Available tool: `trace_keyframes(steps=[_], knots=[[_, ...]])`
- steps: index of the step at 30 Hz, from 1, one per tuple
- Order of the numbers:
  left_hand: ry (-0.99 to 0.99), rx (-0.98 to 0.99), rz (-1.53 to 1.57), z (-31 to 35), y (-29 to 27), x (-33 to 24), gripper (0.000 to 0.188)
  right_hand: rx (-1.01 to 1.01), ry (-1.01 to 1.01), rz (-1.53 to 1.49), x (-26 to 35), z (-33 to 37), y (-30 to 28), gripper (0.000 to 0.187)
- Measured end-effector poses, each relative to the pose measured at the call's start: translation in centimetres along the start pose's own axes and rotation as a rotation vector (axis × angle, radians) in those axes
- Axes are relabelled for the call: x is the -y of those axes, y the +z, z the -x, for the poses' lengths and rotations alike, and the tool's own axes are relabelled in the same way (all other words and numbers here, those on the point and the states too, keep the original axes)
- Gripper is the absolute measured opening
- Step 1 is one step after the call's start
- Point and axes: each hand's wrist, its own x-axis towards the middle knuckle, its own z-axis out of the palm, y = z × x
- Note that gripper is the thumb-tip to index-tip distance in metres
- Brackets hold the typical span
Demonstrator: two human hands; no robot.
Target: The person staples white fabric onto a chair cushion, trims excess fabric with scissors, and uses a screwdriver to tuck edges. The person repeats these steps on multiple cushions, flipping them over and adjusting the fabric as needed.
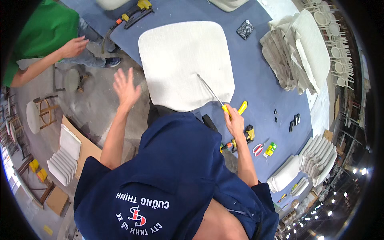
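Observation:
A cream fabric-covered seat pad point(186, 60) lies on the blue table in front of me. My right hand point(234, 122) is closed on a yellow-handled tool with a long thin metal shaft point(211, 91), like an awl or screwdriver. Its shaft reaches over the pad's near right part; I cannot tell whether the tip touches the fabric. Beside that hand is a second yellow piece point(243, 107), partly hidden. To the left of the pad, my left hand point(127, 90) is raised beyond the table edge, fingers spread, holding nothing.
A yellow-black staple gun point(140, 13) lies at the far table edge, another point(249, 133) by my right forearm. Scissors point(261, 147) and a small green-yellow box point(270, 149) lie near it. Stacked covers point(294, 52) stand at right. A co-worker in green point(50, 30) stands left.

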Motion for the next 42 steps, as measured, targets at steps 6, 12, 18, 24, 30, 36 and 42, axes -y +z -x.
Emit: trace_keyframes(steps=[6, 12, 18, 24, 30, 36, 42], knots=[[0.267, 0.064, 0.209, -3.8, 4.2, -13.3, 0.104, 0.011, -0.051, 0.121, 0.2, -1.4, -1.3, 0.038], [0.214, 0.254, 0.165, -6.5, 6.3, -18.1, 0.112, 0.036, -0.123, 0.195, 0.6, -2.5, -2.3, 0.038], [0.233, 0.295, 0.179, -7.1, 6.8, -18.0, 0.114, 0.076, -0.107, 0.211, 0.8, -3.6, -3.1, 0.038], [0.195, 0.273, 0.193, -6.8, 6.5, -18.0, 0.115, 0.144, -0.172, 0.296, 1.6, -6.5, -5.4, 0.037], [0.190, 0.249, 0.323, -5.1, 6.4, -16.4, 0.118, 0.129, -0.202, 0.303, 0.0, -4.5, -1.3, 0.040], [0.249, 0.310, 0.294, -6.1, 6.0, -18.8, 0.122, 0.652, 0.528, -0.888, -4.7, -2.3, 3.8, 0.040], [0.576, 0.030, 0.437, -8.3, 8.6, -26.4, 0.116, -0.019, 0.195, -0.054, -6.0, 1.2, 3.1, 0.044]])
